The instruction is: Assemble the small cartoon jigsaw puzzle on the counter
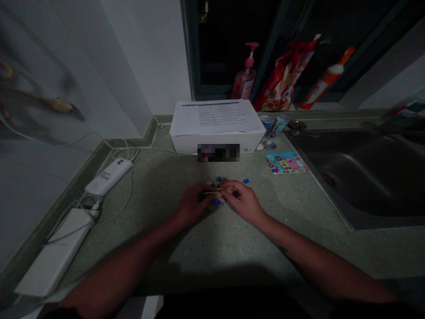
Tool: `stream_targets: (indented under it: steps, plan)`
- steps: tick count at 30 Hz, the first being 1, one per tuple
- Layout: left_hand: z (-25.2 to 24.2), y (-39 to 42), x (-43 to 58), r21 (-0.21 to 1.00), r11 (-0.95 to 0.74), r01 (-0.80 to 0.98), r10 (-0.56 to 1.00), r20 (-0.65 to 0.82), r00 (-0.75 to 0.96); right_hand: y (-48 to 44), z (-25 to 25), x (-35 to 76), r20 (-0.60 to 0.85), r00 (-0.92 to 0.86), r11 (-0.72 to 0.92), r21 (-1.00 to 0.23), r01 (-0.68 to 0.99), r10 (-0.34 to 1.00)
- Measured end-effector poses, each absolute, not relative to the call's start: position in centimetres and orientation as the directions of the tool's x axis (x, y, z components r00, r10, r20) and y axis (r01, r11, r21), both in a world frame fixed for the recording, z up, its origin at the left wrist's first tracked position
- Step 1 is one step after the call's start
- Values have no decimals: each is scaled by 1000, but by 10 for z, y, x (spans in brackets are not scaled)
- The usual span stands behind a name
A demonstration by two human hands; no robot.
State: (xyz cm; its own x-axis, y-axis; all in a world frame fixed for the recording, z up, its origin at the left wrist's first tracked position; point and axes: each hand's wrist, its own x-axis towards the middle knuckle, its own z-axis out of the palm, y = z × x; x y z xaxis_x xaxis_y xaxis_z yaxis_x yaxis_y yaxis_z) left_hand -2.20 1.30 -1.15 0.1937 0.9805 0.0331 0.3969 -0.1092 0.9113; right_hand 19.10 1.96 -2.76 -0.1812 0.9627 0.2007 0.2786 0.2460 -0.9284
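Speckled green countertop [159,186] filled the lower middle of the frame. At its centre, a small tan-and-blue cluster [215,198] sat between the left hand [191,204] and right hand [242,201]. Both hands curled in against it, though their hold could not be told. A thin pale stick [209,193] lay level, pointing toward the left hand; a loose blue piece [246,180] lay just beyond the right.

The table [159,195] has a matt, speckled stone finish, and the sink [361,177] is smooth brushed steel. A satin white plastic power bank [109,176] lies on it. Matt paper [215,117] covers a white cardboard box [186,142]. The pink pump bottle [245,79] is glossy plastic. The small blue pieces [216,202] are too small to judge.
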Motion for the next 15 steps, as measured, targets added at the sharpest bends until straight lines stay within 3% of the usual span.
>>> stream_targets:
  steps: [15]
  plan:
    - [-13,14,-21,882,-30,470,993,-29,118,19,-27,191,277,-250,349,-881,319,928]
